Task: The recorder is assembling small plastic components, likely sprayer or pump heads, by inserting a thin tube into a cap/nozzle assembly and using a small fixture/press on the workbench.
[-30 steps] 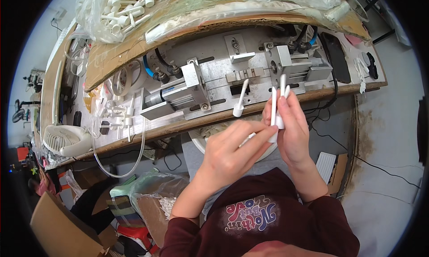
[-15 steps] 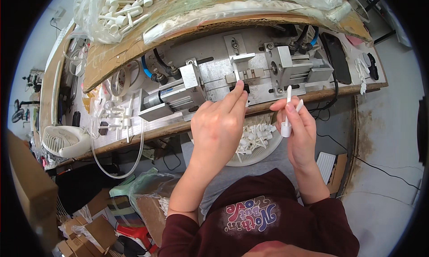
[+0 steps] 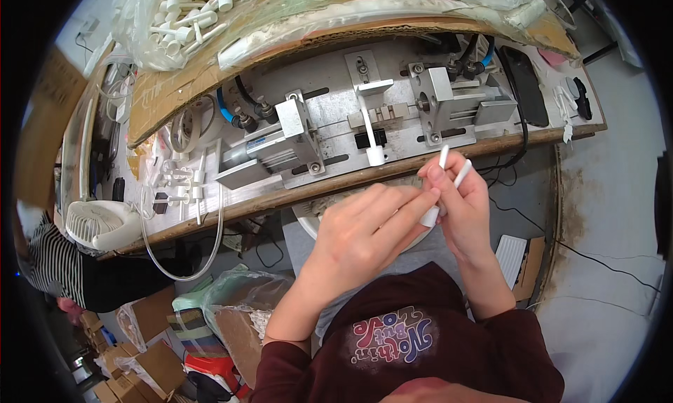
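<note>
My right hand (image 3: 466, 203) is closed around white plastic scoops, with two slim handles (image 3: 444, 158) sticking up past the fingers. A white scoop cup (image 3: 430, 216) shows below them, between my hands. My left hand (image 3: 368, 224) meets the right one, its thumb and fingers pinched at that cup; its fingertips are partly hidden. Beyond my hands, another white scoop (image 3: 376, 155) lies in the metal clamping fixture (image 3: 378, 114), cup toward me and handle running back under a small metal plate. Neither hand touches the fixture.
Pneumatic cylinders flank the fixture, one on the left (image 3: 263, 151) and one on the right (image 3: 456, 105). A cardboard shelf (image 3: 175, 87) bearing bagged scoops overhangs the bench. A phone (image 3: 524, 87) lies right, a white fan (image 3: 104, 221) left. Below my hands is a basin (image 3: 306, 221).
My left hand has drawn back from the fixture to my right hand, uncovering the scoop lying there. The held scoops have tilted. A person in striped clothing has appeared at the far left.
</note>
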`<state>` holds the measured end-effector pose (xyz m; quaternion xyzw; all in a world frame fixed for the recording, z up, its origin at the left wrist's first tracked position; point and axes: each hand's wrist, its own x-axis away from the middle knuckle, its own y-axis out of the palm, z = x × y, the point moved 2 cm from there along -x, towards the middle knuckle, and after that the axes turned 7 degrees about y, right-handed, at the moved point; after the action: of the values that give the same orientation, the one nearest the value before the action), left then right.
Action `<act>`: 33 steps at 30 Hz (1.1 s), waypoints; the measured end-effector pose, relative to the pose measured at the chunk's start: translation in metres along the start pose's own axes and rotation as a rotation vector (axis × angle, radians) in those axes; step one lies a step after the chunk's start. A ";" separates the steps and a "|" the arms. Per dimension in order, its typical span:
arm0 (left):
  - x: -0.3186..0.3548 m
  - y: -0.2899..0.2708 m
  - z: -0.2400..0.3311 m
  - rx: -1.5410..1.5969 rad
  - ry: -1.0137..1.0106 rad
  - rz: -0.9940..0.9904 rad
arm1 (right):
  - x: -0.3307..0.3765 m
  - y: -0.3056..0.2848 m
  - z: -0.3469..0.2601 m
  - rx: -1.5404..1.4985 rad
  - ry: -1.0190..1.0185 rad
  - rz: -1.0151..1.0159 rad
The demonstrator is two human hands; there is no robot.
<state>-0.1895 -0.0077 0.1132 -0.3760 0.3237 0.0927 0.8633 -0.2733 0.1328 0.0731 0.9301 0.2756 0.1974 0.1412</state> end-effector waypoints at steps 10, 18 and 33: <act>0.004 -0.011 -0.021 -0.424 -0.101 0.094 | -0.006 0.001 -0.007 -0.115 -0.086 -0.088; -0.008 -0.004 -0.031 -0.516 -0.147 -0.052 | 0.003 0.000 -0.007 -0.052 -0.117 -0.063; -0.010 -0.021 -0.018 0.069 -0.068 0.009 | 0.002 0.010 -0.023 -0.026 -0.004 -0.066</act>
<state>-0.1973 -0.0341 0.1230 -0.3410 0.2989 0.0981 0.8859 -0.2773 0.1291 0.0983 0.9189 0.3035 0.1944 0.1602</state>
